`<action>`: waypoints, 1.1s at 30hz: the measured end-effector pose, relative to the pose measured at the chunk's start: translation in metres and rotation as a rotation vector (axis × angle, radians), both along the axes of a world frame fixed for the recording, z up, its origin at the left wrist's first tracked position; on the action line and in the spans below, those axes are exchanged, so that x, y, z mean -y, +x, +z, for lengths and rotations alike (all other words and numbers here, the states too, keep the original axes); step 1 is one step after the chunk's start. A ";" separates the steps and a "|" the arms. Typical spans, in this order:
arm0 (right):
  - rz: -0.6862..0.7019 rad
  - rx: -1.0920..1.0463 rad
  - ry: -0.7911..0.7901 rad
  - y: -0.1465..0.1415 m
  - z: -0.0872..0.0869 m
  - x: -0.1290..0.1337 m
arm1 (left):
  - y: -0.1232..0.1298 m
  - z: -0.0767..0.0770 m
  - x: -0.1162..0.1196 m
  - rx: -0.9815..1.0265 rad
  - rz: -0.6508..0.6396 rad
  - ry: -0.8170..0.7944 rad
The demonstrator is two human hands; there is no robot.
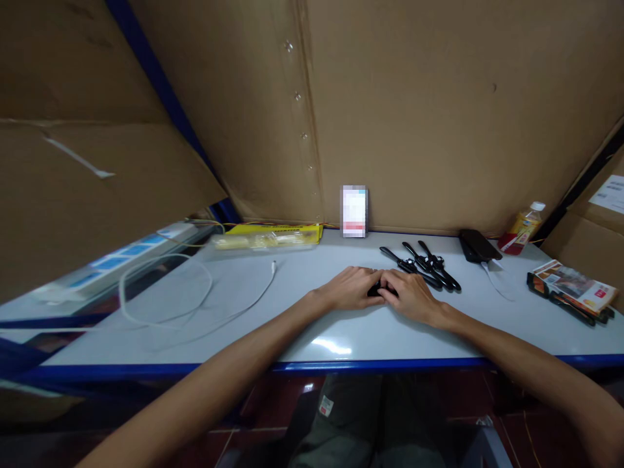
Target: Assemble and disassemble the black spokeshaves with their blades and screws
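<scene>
Near the middle of the white table [302, 338], my left hand [351, 287] and my right hand [410, 296] meet, with their fingers closed round a small black object [374, 290]. Most of that object is hidden by the fingers, so its shape cannot be made out. Just beyond my right hand, several black handled tools [424, 263] lie side by side, with small shiny parts at their middles.
A lit phone [355, 212] stands against the cardboard wall. Yellow packaging [273, 236], a white cable [212, 286] and a power strip [121, 260] lie left. On the right are a black device [478, 246], a bottle [524, 229], a packet [575, 286] and black-orange tools [568, 305].
</scene>
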State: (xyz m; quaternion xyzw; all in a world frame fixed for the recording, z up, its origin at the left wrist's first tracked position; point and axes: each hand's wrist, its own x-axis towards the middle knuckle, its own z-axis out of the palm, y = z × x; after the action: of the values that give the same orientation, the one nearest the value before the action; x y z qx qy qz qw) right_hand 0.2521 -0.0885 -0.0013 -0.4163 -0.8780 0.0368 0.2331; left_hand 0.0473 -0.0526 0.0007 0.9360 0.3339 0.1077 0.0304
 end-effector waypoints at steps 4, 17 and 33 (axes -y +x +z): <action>0.006 0.011 -0.013 0.001 -0.002 -0.002 | 0.000 -0.001 -0.001 0.007 0.004 -0.002; 0.037 -0.002 -0.005 0.004 0.001 -0.004 | -0.001 -0.003 -0.004 0.044 -0.010 -0.007; 0.099 -0.042 -0.066 0.008 0.005 -0.007 | -0.003 -0.006 -0.005 0.073 -0.035 -0.004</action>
State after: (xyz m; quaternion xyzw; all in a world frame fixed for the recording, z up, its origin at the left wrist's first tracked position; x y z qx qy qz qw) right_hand 0.2601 -0.0815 0.0034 -0.3788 -0.8908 0.0859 0.2357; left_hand 0.0446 -0.0478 -0.0056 0.9370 0.3165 0.1406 0.0465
